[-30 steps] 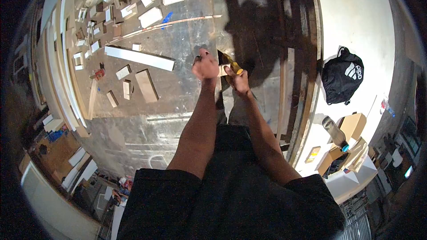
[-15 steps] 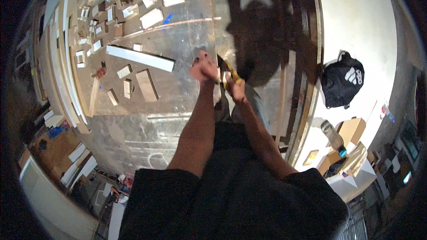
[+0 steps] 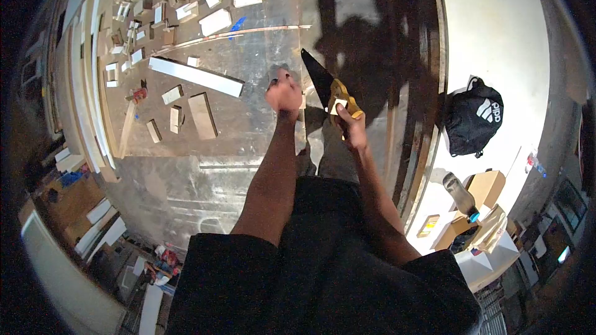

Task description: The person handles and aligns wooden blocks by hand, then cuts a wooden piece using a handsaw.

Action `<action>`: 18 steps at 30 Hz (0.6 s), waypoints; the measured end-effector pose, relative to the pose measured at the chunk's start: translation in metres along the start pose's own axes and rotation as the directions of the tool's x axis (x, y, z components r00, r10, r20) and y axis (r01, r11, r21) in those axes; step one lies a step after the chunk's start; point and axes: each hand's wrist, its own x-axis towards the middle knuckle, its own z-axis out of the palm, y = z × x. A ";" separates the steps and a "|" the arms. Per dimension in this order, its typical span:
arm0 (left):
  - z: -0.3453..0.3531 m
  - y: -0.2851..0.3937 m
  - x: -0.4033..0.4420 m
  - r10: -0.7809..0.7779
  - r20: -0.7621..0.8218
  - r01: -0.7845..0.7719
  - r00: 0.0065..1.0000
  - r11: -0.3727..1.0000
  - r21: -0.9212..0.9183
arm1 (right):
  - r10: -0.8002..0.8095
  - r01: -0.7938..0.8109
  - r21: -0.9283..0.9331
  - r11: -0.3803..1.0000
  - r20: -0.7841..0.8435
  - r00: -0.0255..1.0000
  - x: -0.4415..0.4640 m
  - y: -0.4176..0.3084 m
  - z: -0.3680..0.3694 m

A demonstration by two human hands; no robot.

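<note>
My right hand (image 3: 351, 125) is wrapped round the yellow handle of a handsaw (image 3: 320, 80), whose dark blade points up and away over the shadowed floor. A small white offcut (image 3: 338, 106) lies under my right thumb, against the handle. At the worktable's edge, my left hand (image 3: 285, 95) is closed with its knuckles up. The pale end of a piece of wood (image 3: 303, 100) sticks out beside it; most of that piece is hidden by the hand. A long white-faced board (image 3: 197, 77) lies to the left of my left hand.
Several small wooden blocks and assemblies (image 3: 216, 22) cover the table's far left. A flat board (image 3: 202, 116) and a red-headed tool (image 3: 138, 94) lie nearer. On the white surface at right are a black backpack (image 3: 475, 118), a bottle (image 3: 459, 193) and a cardboard box (image 3: 485, 189).
My right hand has moved right, drawing the saw away from the table edge and the left hand. The blade now shows fully. My left hand has stayed nearly in place.
</note>
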 end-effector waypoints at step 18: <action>-0.065 -0.066 0.024 -0.027 -0.268 0.017 0.963 0.999 -0.038 | 0.105 -0.105 -0.011 0.994 0.060 0.993 -0.085 -0.099 -0.022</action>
